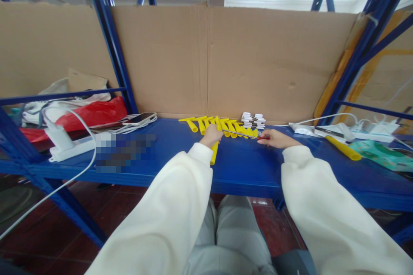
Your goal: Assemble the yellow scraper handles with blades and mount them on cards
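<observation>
My left hand [211,135] is closed around a yellow tubular piece [214,154], whose wide end points down toward the shelf's front edge. In my right hand [276,138] is a screwdriver [242,134] with a reddish handle, gripped by the fingers. Its long thin shaft points left at the yellow piece; whether the tip touches it I cannot tell. Several similar yellow tubular pieces [201,125] lie in a row behind both hands. Small white parts with dark lines [253,119] are stacked at the row's right end.
The blue shelf [247,174] backs onto cardboard [206,60]. On the left are a white power strip [74,148], a phone [141,118] and a red bag [100,114]. Rightward lie another yellow tube [343,148], a green packet [382,154] and white cables. Blue posts flank the shelf.
</observation>
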`<state>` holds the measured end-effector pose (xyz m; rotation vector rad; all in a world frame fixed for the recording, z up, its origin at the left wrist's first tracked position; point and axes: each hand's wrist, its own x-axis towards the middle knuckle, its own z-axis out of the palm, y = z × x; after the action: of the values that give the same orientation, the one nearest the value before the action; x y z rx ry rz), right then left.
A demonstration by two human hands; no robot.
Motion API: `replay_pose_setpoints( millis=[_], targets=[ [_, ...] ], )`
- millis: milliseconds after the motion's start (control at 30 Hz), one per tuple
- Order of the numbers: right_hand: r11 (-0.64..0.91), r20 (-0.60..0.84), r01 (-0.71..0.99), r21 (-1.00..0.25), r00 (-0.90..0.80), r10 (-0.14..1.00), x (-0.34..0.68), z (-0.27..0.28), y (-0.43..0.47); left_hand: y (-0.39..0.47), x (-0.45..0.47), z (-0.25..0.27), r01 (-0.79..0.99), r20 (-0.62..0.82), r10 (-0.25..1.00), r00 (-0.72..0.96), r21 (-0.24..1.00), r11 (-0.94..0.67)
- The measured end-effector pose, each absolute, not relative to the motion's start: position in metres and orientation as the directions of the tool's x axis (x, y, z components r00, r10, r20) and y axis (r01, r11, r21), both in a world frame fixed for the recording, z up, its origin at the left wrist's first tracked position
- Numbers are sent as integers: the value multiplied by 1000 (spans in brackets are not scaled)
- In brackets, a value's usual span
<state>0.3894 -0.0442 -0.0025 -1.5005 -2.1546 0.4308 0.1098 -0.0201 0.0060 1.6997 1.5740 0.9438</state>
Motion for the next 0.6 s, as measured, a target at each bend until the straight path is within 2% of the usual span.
replay_pose_setpoints(
  millis=[133, 267, 500, 600],
  targets=[
    [346, 266, 777, -525, -236, 935, 386, -2, -45, -19, 110, 4, 544, 87, 996, 17, 835, -82],
    [320, 271, 786, -529, -201, 941, 382, -1, -48, -19, 110, 4, 569, 106, 994, 24, 817, -100],
    [331, 185, 788, -519, -274, 944, 380, 6, -53, -21, 109, 7, 575, 93, 995, 28, 813, -92],
    [353, 224, 783, -512, -275, 935, 381, 4, -51, -21, 109, 7, 576, 89, 996, 23, 813, -86]
  ],
)
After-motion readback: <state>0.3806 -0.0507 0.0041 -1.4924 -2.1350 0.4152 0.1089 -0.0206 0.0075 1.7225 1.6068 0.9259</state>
